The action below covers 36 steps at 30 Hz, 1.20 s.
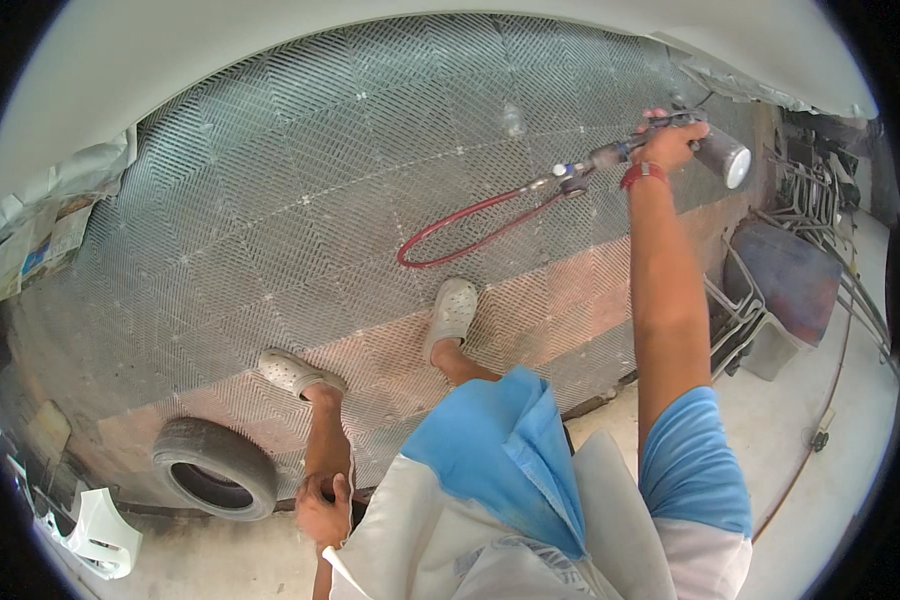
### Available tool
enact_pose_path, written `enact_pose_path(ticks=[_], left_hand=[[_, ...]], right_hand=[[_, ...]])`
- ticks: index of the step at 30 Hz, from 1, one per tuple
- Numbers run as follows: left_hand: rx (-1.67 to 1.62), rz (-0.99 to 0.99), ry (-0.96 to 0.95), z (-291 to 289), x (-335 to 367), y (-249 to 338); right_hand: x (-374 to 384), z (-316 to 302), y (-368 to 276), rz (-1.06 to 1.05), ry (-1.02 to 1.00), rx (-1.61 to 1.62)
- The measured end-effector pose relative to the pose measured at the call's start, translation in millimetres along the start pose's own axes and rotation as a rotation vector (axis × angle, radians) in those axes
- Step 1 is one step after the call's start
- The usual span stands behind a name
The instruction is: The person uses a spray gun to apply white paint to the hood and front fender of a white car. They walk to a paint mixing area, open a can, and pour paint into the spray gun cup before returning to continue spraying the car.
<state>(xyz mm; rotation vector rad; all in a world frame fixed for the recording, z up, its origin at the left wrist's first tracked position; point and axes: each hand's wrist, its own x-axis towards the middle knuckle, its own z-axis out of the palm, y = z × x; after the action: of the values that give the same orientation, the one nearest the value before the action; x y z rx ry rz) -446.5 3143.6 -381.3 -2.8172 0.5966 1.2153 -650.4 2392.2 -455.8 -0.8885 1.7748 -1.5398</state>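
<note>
My right arm reaches forward to the upper right, and my right hand (667, 143) is wrapped round a paint spray gun (610, 155). The gun's dark cup with a pale, round end (722, 155) sticks out to the right of my fist. From its fittings a thin red hose (450, 222) loops left above the floor. Down by my lower leg, my left hand (324, 512) has its fingers curled in; whatever they may hold is hidden. A smooth pale panel (470, 8) arches along the top, just beyond the gun.
Ribbed grey and reddish floor tiles (300, 240) lie under my pale clogs (454, 312). A tyre (215, 468) lies at lower left, near a white molded part (100, 535). Masking paper (55, 235) hangs at far left. Metal-framed chairs (785, 270) stand at right; a cable (820, 438) runs along the floor.
</note>
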Motion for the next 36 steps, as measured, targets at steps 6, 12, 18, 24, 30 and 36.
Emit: enact_pose_path(ticks=[6,12,18,24,30,36], left_hand=[[-0.040,0.003,0.049,-5.8,-2.8,-8.5],[-0.132,-0.019,-0.054,-22.1,-3.9,-30.9],[-0.176,-0.088,-0.087,-20.1,-9.1,-64.7],[-0.201,-0.123,-0.112,-17.6,-10.0,-81.7],[-0.191,-0.139,-0.129,-20.5,-9.3,-68.0],[-0.139,-0.142,-0.128,-19.6,-8.4,-35.7]], right_hand=[[-150.7,41.8,20.3,0.167,-0.354,0.023],[-357.6,96.0,41.5,0.278,-0.689,0.010],[-543.8,141.0,41.9,0.204,-1.038,-0.036],[-618.1,165.7,-4.0,0.223,-1.416,0.013],[-541.2,149.0,-44.7,0.154,-1.266,-0.031],[-370.3,65.4,-67.1,0.132,-0.881,-0.136]])
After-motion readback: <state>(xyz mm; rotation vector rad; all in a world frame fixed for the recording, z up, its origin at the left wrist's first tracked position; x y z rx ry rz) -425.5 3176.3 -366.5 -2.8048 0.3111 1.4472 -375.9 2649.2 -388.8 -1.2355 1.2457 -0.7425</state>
